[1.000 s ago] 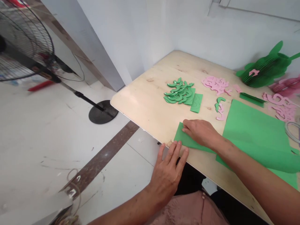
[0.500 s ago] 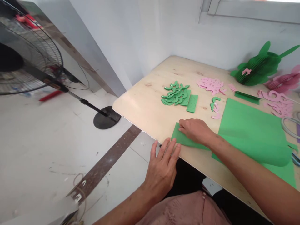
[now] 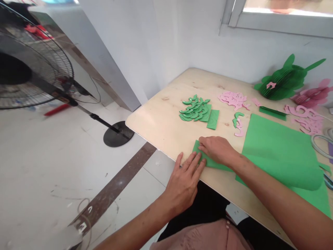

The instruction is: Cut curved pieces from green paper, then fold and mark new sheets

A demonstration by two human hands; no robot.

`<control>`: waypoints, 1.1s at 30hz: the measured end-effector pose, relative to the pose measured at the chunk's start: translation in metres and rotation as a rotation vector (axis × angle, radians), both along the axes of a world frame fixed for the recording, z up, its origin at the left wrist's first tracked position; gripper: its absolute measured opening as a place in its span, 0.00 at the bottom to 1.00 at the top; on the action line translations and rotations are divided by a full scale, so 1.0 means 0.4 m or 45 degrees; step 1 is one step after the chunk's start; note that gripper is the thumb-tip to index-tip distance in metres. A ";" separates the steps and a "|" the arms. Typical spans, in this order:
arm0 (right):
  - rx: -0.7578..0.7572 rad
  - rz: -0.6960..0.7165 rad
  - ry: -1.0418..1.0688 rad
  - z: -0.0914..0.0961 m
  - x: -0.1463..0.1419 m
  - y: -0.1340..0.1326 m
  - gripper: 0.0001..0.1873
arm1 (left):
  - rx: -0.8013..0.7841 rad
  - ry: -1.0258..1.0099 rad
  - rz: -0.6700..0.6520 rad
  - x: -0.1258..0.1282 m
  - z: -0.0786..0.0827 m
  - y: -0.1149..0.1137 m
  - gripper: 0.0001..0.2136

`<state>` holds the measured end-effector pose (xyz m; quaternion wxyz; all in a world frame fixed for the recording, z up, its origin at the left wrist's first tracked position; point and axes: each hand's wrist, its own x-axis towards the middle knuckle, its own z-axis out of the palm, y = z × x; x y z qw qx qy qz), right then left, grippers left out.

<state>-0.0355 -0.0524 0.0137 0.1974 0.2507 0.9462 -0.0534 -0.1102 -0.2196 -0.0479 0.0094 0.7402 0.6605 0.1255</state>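
Note:
A folded piece of green paper (image 3: 214, 164) lies near the front edge of the table. My left hand (image 3: 184, 180) rests flat over its near left corner, fingers stretched out and slightly spread. On the paper's upper edge is my right hand (image 3: 217, 148), its fingers curled closed and pressed against the paper. The curled fingertips are partly hidden from me. To the right, under my right forearm, a large green sheet (image 3: 281, 149) is spread out, with its near edge curling over.
Green paper cutouts (image 3: 194, 109) are piled beyond my hands, beside a small green rectangle (image 3: 213, 119). Pink cutouts (image 3: 232, 100) lie further back. A green honeycomb paper figure (image 3: 284, 80) stands by the wall. Scissors (image 3: 328, 181) sit at the right. A standing fan (image 3: 33, 69) is at left.
My left hand has moved right and forward, and its fingers now lie over the folded green paper's corner. My right hand stays closed at the paper's upper edge. The view has tilted up slightly.

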 end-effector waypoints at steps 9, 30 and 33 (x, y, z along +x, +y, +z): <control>-0.014 0.015 -0.007 0.005 -0.003 0.002 0.12 | -0.002 -0.002 0.018 0.006 -0.013 -0.007 0.29; 0.002 0.026 -0.020 0.001 -0.005 0.003 0.11 | 0.078 0.048 -0.031 0.036 -0.039 -0.039 0.29; 0.002 0.019 -0.030 0.002 -0.006 0.003 0.11 | 0.098 0.047 -0.022 0.036 -0.041 -0.041 0.29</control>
